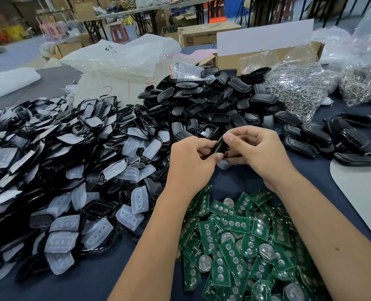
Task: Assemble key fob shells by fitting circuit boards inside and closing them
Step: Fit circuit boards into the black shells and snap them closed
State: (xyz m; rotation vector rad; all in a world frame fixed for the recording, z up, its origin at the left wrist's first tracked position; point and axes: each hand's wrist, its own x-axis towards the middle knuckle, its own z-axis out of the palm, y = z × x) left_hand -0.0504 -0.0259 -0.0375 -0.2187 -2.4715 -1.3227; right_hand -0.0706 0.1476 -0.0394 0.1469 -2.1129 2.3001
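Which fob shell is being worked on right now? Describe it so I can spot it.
Start at the pile of green circuit boards nearest the camera, then look just beyond it. There both hands pinch one glossy black fob shell; it alone is off the table.

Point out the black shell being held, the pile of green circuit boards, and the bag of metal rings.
black shell [220, 146], head view, its glossy side between both hands.
green circuit boards [245, 242], head view, middle of the pile.
bag of metal rings [299, 88], head view, middle of the clear bag.
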